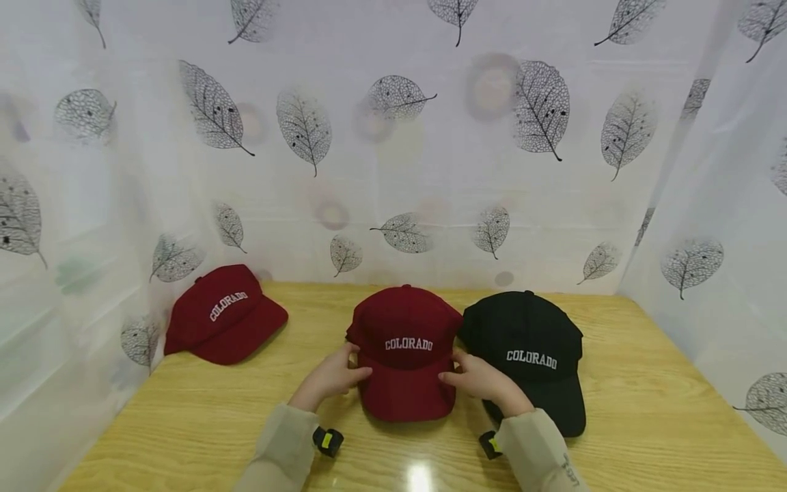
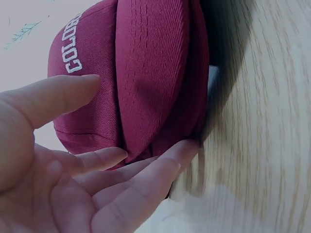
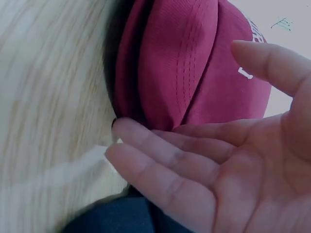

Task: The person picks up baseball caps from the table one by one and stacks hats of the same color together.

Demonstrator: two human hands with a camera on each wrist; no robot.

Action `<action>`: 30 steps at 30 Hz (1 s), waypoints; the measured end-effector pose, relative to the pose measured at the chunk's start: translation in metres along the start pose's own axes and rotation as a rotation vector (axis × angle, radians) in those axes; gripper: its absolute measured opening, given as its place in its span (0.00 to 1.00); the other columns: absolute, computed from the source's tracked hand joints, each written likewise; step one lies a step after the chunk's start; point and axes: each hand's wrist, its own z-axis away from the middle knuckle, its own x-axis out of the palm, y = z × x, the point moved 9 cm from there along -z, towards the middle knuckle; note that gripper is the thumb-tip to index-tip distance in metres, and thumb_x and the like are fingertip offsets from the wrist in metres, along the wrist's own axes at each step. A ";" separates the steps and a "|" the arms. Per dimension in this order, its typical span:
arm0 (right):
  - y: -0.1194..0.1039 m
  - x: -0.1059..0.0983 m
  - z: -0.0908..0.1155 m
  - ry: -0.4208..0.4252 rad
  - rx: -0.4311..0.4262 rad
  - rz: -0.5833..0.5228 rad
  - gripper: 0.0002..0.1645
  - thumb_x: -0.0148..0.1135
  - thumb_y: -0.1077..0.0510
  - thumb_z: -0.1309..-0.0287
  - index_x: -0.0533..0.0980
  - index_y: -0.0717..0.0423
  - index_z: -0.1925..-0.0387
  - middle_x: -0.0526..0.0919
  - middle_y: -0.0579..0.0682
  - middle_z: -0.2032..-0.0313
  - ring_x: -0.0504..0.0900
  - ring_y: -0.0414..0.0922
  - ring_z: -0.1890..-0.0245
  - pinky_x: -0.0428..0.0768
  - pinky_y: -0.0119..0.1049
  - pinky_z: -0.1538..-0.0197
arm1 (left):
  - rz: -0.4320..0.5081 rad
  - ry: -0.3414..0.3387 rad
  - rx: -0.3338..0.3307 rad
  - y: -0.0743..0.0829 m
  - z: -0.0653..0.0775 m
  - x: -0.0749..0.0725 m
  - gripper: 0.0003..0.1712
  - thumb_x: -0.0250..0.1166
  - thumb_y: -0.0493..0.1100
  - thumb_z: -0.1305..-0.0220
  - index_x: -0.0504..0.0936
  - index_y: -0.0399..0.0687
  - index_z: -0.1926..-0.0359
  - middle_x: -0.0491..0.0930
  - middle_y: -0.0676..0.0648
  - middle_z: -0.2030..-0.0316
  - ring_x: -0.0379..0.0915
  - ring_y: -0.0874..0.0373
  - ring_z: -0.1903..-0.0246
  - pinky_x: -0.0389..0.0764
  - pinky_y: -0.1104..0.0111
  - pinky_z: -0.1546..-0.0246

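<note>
A maroon baseball cap (image 1: 406, 389) lettered COLORADO lies in the middle of the table, brim toward me. Beneath its brim, both wrist views show a second maroon layer. My left hand (image 1: 332, 374) is at the cap's left side, with extended fingers against its lower edge and the thumb over the front in the left wrist view (image 2: 112, 194). On the other side is my right hand (image 1: 486, 383), fingers fairly straight along the cap's edge and thumb spread apart. That hand overlaps a black COLORADO cap (image 1: 531, 328) in the head view; part of it shows low in the right wrist view.
Another maroon COLORADO cap (image 1: 224, 321) rests at the back left, against the leaf-print curtain (image 1: 393, 164). The curtain bounds the wooden table (image 1: 652, 410) at the back and both sides. A dark wrist camera (image 1: 328, 442) sits by the left cuff.
</note>
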 end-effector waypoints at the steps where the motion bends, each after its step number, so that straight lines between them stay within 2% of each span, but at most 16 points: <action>1: -0.001 0.001 0.000 -0.004 -0.008 -0.010 0.32 0.57 0.51 0.45 0.65 0.69 0.46 0.75 0.59 0.54 0.74 0.50 0.57 0.73 0.43 0.58 | 0.009 0.000 0.000 0.000 0.000 0.000 0.34 0.62 0.43 0.44 0.60 0.29 0.43 0.73 0.40 0.63 0.72 0.52 0.67 0.75 0.61 0.72; 5: -0.009 0.006 0.000 -0.031 -0.042 0.023 0.31 0.56 0.50 0.45 0.66 0.70 0.48 0.76 0.55 0.59 0.73 0.47 0.61 0.72 0.41 0.59 | 0.052 -0.004 -0.007 -0.001 -0.001 0.001 0.35 0.62 0.42 0.44 0.58 0.27 0.42 0.72 0.41 0.65 0.71 0.53 0.72 0.75 0.62 0.72; 10: -0.016 0.010 0.000 -0.047 -0.065 0.078 0.27 0.57 0.50 0.45 0.69 0.69 0.52 0.74 0.49 0.72 0.69 0.45 0.71 0.68 0.38 0.68 | 0.062 -0.002 -0.008 -0.003 -0.003 0.002 0.36 0.62 0.41 0.45 0.57 0.26 0.41 0.71 0.40 0.65 0.71 0.54 0.73 0.75 0.62 0.72; 14: -0.013 0.008 0.000 -0.037 -0.028 0.081 0.32 0.59 0.52 0.47 0.66 0.72 0.48 0.76 0.53 0.65 0.72 0.47 0.66 0.71 0.40 0.63 | 0.036 0.003 0.001 -0.003 -0.004 0.002 0.38 0.63 0.40 0.46 0.56 0.25 0.41 0.72 0.38 0.63 0.73 0.52 0.71 0.76 0.62 0.72; 17: -0.014 0.009 0.001 -0.044 -0.037 0.084 0.36 0.60 0.53 0.48 0.63 0.76 0.46 0.77 0.58 0.59 0.74 0.49 0.60 0.72 0.43 0.57 | 0.031 -0.001 0.000 -0.003 -0.003 0.004 0.39 0.63 0.39 0.47 0.55 0.24 0.40 0.73 0.35 0.60 0.73 0.51 0.68 0.76 0.62 0.72; 22: -0.016 0.011 0.002 -0.081 -0.060 0.098 0.37 0.62 0.54 0.50 0.63 0.76 0.46 0.76 0.60 0.57 0.75 0.52 0.57 0.72 0.45 0.54 | 0.024 -0.007 -0.005 -0.002 -0.003 0.006 0.38 0.63 0.39 0.47 0.57 0.23 0.41 0.71 0.30 0.55 0.73 0.47 0.62 0.76 0.62 0.71; 30: -0.014 0.013 0.000 -0.144 -0.062 0.136 0.39 0.63 0.53 0.50 0.62 0.78 0.46 0.71 0.68 0.49 0.72 0.56 0.49 0.68 0.49 0.48 | 0.043 -0.017 -0.029 -0.005 -0.003 0.007 0.33 0.63 0.37 0.47 0.62 0.22 0.45 0.72 0.32 0.57 0.73 0.49 0.64 0.76 0.61 0.71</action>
